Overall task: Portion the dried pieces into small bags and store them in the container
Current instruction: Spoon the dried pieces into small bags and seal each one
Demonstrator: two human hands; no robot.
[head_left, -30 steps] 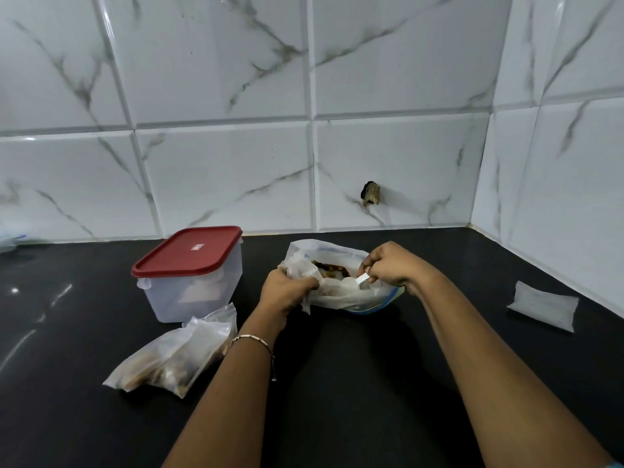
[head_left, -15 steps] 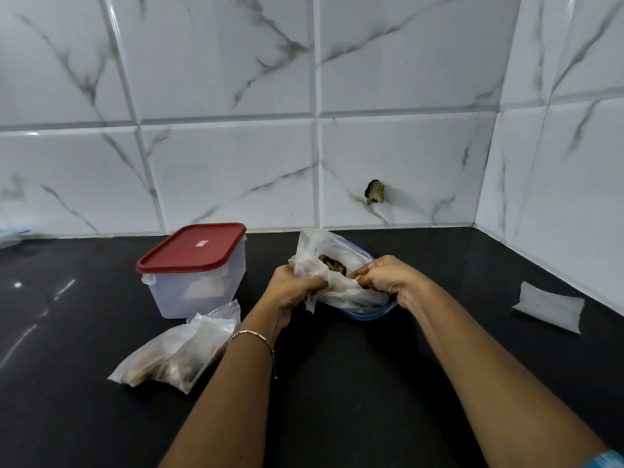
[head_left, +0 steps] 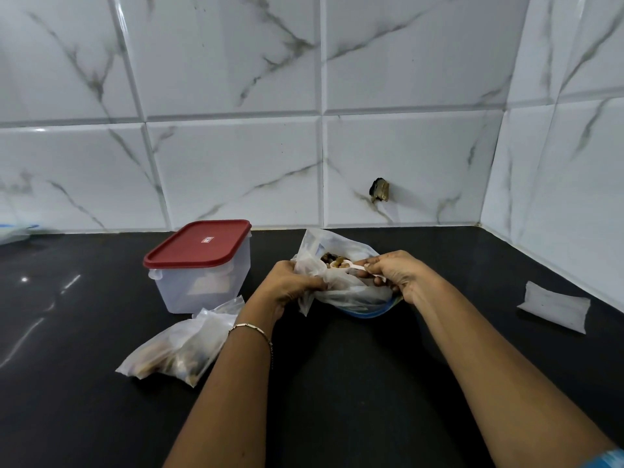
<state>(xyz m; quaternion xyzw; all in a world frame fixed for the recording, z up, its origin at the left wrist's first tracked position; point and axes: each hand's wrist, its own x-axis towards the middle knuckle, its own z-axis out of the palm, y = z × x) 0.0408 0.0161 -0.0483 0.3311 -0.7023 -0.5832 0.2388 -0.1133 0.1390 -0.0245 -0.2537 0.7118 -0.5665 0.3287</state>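
Head view: black glossy surface (head_left: pixel 337 383) against a white marble-tile wall (head_left: pixel 236 170). Left hand (head_left: pixel 290 285) has its grip clamped on the left edge of a clear plastic bag (head_left: pixel 341 288), fingers curled round the bunched film. Right hand (head_left: pixel 398 275) has its grip pinched together on the handle of a small white spoon (head_left: pixel 347 265); spoon bowl sits over the bag mouth with a few dried pieces (head_left: pixel 332 258) on and around it. Brown dried pieces show inside the open bag. Bag sits in or over a blue-rimmed bowl (head_left: pixel 371 312); only the rim shows below the bag, cannot tell what else is in it.

Container (head_left: pixel 202 282), translucent with red lid (head_left: pixel 199 244) closed on top, stands left of the hands, near the wall. Filled small bags (head_left: pixel 182 346) lie in a pile on the surface just in front of the container, touching or almost touching its base. Bracelet (head_left: pixel 251 329) on the left wrist. Flat white packet (head_left: pixel 553 307) lies far right on the surface, well apart from the bowl. Small dark hole or fitting (head_left: pixel 380 190) in the wall tile behind the bag. Something pale with a blue edge (head_left: pixel 17 231) at far left, cut off, cannot identify.
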